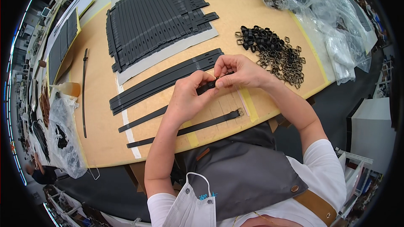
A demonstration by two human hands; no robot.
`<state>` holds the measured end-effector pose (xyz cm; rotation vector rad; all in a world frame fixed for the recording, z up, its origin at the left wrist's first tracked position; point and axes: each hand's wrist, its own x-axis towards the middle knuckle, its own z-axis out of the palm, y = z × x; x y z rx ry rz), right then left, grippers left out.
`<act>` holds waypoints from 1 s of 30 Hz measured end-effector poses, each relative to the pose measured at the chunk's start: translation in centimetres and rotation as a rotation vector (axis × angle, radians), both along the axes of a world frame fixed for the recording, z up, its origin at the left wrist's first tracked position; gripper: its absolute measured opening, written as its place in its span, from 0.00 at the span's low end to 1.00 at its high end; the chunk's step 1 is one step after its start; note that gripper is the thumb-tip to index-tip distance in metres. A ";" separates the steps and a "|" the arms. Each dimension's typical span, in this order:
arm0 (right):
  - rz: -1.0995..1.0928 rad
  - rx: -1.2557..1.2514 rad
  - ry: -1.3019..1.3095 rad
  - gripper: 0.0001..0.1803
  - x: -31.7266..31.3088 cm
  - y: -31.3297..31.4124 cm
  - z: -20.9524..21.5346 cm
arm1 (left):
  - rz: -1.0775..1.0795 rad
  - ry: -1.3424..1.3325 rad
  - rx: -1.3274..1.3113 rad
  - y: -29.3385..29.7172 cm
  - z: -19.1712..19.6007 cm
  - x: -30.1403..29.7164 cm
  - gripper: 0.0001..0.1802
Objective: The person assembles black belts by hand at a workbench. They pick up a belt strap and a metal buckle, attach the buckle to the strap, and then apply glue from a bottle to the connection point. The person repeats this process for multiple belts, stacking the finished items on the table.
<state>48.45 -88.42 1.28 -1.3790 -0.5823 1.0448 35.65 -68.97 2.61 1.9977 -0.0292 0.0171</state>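
Observation:
Both hands meet over the table at the end of a black belt strap (160,112), which stretches away to the left. My left hand (189,90) is closed round the strap near its end. Thumb and fingers of my right hand (235,72) pinch the strap's tip, where a small dark piece shows between the fingertips; its shape is mostly hidden. Nearer me lies a finished-looking black belt (189,128) with a metal buckle (240,112) at its right end. Just beyond my hands is a small stack of black straps (164,82).
A large stack of black straps (151,17) lies at the back. Dark buckles (290,65) and black loops (261,38) are heaped at the right, near plastic bags (336,25). At the left are a single thin strap (84,96), a bottle of amber liquid (69,88) and another plastic bag (63,134).

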 end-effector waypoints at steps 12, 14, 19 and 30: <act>-0.038 0.082 0.201 0.15 1.8 -1.7 1.4 | 0.147 -0.201 0.109 -0.1 0.9 -0.7 0.14; 0.003 0.137 0.274 0.16 2.2 -2.0 1.8 | 0.169 -0.195 0.066 0.0 1.0 -0.8 0.14; 0.127 0.253 0.255 0.18 2.5 -2.4 0.8 | 0.196 -0.207 -0.002 0.1 1.2 -0.9 0.13; 0.129 -0.057 0.080 0.19 -0.1 -0.4 1.2 | 0.092 -0.274 0.101 -1.0 0.2 -0.9 0.13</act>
